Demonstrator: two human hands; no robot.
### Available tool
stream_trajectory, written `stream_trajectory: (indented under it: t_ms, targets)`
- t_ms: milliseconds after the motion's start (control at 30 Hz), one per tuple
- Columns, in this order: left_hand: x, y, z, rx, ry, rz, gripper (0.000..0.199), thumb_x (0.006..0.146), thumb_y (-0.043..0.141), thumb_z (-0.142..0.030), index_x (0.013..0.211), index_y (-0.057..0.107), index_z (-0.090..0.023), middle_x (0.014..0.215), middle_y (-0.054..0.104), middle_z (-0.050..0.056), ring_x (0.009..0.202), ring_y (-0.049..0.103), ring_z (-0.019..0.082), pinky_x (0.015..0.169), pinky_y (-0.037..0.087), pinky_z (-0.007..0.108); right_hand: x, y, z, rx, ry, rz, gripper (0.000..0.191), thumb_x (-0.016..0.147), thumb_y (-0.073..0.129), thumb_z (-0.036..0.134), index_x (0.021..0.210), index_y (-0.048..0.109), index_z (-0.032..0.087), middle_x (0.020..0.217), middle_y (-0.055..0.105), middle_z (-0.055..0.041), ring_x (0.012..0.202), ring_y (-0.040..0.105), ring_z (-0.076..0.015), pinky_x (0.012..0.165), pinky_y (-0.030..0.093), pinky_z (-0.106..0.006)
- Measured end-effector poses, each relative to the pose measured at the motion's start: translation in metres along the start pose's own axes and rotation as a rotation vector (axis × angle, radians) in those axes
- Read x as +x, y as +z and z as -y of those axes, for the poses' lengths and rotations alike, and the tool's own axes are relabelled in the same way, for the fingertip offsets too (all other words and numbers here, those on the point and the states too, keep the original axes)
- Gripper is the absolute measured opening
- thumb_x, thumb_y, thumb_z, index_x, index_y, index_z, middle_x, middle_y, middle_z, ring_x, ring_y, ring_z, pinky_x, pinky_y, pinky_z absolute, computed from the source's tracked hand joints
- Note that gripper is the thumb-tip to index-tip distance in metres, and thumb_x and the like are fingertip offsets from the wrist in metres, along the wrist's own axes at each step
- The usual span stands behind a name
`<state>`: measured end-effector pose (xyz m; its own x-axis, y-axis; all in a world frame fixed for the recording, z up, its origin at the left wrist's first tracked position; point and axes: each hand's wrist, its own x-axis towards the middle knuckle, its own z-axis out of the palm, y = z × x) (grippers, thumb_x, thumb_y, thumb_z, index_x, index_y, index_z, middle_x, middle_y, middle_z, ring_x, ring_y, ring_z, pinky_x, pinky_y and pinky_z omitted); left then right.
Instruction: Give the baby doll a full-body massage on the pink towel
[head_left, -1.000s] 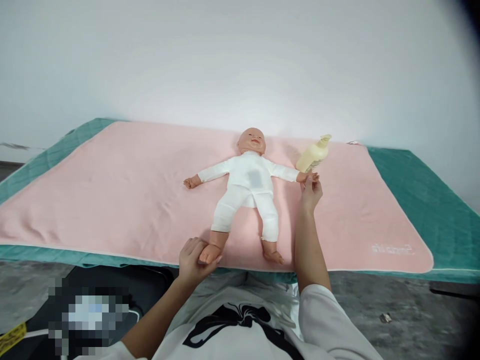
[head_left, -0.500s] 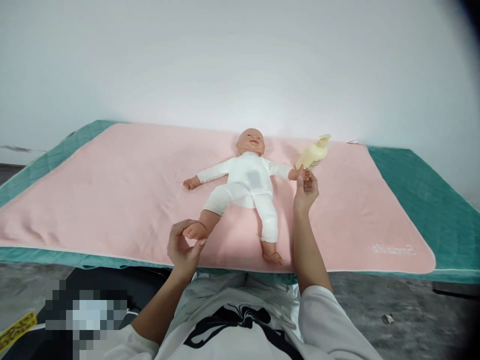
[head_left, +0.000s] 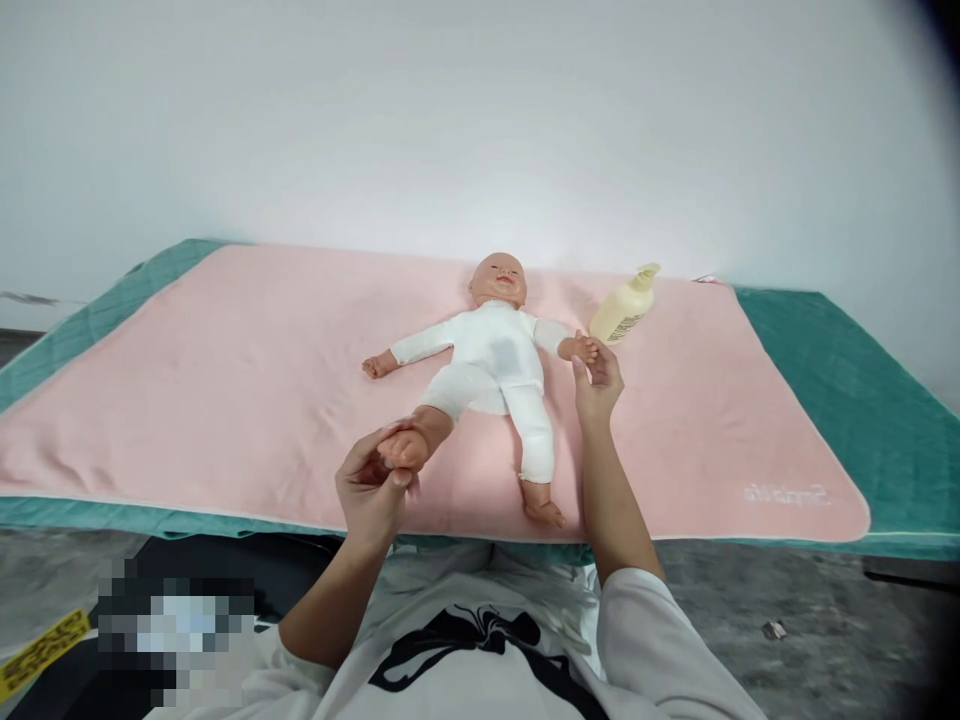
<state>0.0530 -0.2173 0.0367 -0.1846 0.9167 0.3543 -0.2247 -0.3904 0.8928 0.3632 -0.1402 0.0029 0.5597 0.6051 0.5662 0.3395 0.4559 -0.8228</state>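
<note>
A baby doll (head_left: 491,345) with a white cloth body lies on its back, head toward the wall, on a pink mat (head_left: 285,330). My left hand (head_left: 375,485) is closed around the doll's foot on the left, fingers behind and thumb in front; that leg is bent and raised slightly. With my right hand (head_left: 600,382) I grip the doll's small hand on the right between thumb and fingers. Just beyond my right hand a pale yellow pump bottle (head_left: 622,310) lies tilted on the mat. The doll's other arm and other leg rest on the mat.
Under the pink mat is a green quilted cover (head_left: 847,370) on the table. A white wall (head_left: 480,120) stands behind it. At the lower left are a dark seat-like object (head_left: 225,560) and a yellow patterned strip (head_left: 45,655). A small scrap (head_left: 774,630) lies on the grey floor.
My left hand has moved right and pushed the doll's foot toward its body, bending the leg more. My right hand has drawn the doll's hand slightly left and inward.
</note>
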Motion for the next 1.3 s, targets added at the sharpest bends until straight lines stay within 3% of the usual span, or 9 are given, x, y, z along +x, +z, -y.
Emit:
stream_trajectory:
  t_ms: [200, 367, 667, 833, 1033, 1300]
  targets:
    - [0.011, 0.016, 0.001, -0.023, -0.031, 0.151, 0.036, 0.076, 0.079, -0.023, 0.111, 0.07, -0.023, 0.113, 0.072, 0.009, 0.05, 0.062, 0.008, 0.037, 0.048, 0.017, -0.006, 0.004, 0.01, -0.175, -0.258, 0.214, 0.029, 0.086, 0.066, 0.033, 0.113, 0.066, 0.024, 0.111, 0.071, -0.0074, 0.106, 0.067, -0.0215, 0.096, 0.057, -0.043]
    - [0.028, 0.035, 0.006, -0.022, -0.024, 0.175, 0.037, 0.076, 0.079, -0.022, 0.111, 0.069, -0.023, 0.116, 0.071, 0.009, 0.048, 0.062, 0.006, 0.044, 0.054, 0.02, -0.006, 0.005, 0.01, -0.217, -0.312, 0.225, 0.029, 0.087, 0.064, 0.033, 0.115, 0.066, 0.026, 0.111, 0.072, -0.007, 0.105, 0.067, -0.0218, 0.094, 0.058, -0.045]
    - [0.044, 0.062, 0.02, -0.055, -0.026, 0.18, 0.037, 0.076, 0.079, -0.023, 0.111, 0.068, -0.023, 0.119, 0.071, 0.009, 0.049, 0.062, 0.006, 0.045, 0.053, 0.019, -0.01, 0.009, 0.008, -0.237, -0.439, 0.391, 0.031, 0.09, 0.062, 0.029, 0.12, 0.065, 0.026, 0.115, 0.071, -0.0078, 0.109, 0.068, -0.0215, 0.094, 0.06, -0.041]
    - [0.046, 0.066, 0.022, -0.063, -0.04, 0.157, 0.038, 0.073, 0.081, -0.023, 0.108, 0.068, -0.021, 0.117, 0.071, 0.009, 0.047, 0.062, 0.006, 0.044, 0.053, 0.02, -0.011, 0.009, 0.006, -0.208, -0.404, 0.429, 0.029, 0.09, 0.063, 0.032, 0.118, 0.067, 0.027, 0.117, 0.071, -0.0071, 0.11, 0.067, -0.0212, 0.098, 0.058, -0.04]
    - [0.046, 0.064, 0.017, -0.024, -0.047, 0.156, 0.039, 0.073, 0.081, -0.026, 0.11, 0.068, -0.02, 0.118, 0.071, 0.01, 0.05, 0.062, 0.007, 0.045, 0.054, 0.021, -0.01, 0.008, 0.007, -0.216, -0.26, 0.423, 0.028, 0.086, 0.066, 0.035, 0.112, 0.069, 0.027, 0.116, 0.071, -0.0057, 0.11, 0.066, -0.021, 0.099, 0.057, -0.042]
    - [0.038, 0.053, 0.011, -0.019, -0.049, 0.128, 0.041, 0.071, 0.082, -0.026, 0.109, 0.07, -0.021, 0.113, 0.072, 0.009, 0.064, 0.066, 0.01, 0.047, 0.055, 0.019, -0.004, 0.005, 0.004, -0.123, -0.093, 0.13, 0.035, 0.082, 0.068, 0.039, 0.112, 0.065, 0.021, 0.11, 0.069, -0.0078, 0.105, 0.066, -0.0208, 0.097, 0.055, -0.042]
